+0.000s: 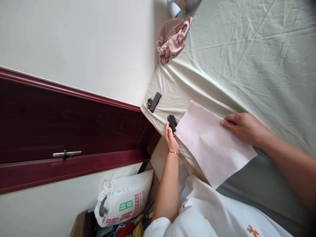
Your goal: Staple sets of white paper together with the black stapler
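Observation:
My left hand [171,138], with a red cord bracelet at the wrist, is closed around a small black stapler [172,122]. The stapler stands at the left corner of a white sheet of paper [212,141]; whether its jaws are round the paper's edge I cannot tell. My right hand [243,129] pinches the sheet's far right edge, thumb on top. The paper is slightly creased and tilts over the bed's edge toward my body.
On the pale green bed sheet [259,59] lie a black bar-shaped object [155,102] with small metal pieces beside it and a crumpled pink cloth [172,39]. A dark red wooden panel [74,121] is at left. Below stands a printed white sack [125,197].

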A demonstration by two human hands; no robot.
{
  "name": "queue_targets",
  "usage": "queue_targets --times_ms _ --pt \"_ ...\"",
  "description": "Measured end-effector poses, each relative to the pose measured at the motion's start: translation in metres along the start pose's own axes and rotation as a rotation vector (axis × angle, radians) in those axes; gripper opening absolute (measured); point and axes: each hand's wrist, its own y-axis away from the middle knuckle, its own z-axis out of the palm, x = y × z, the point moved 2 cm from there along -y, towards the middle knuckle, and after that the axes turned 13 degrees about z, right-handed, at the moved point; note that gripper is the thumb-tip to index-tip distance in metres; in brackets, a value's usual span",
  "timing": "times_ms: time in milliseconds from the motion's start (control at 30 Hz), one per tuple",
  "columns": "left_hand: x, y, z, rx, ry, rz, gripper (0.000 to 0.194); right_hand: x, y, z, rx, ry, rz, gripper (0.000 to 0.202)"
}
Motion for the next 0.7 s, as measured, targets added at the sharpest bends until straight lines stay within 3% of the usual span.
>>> queue_targets --times_ms 200,500,700 --pt "-0.0095 0.012 -0.0022 0.089 -0.094 0.016 0.058 -0.0007 -0.0005 -0.0009 0.047 0.033 0.009 0.031" --pt "-0.0036 0.0111 -0.0001 0.1 -0.144 0.011 0.055 -0.0065 0.0077 -0.0063 0.061 0.027 -0.027 0.026" --pt "-0.0025 0.0117 0.001 0.081 -0.184 0.092 0.058 -0.0063 0.0069 -0.0055 0.048 0.051 -0.021 0.026"
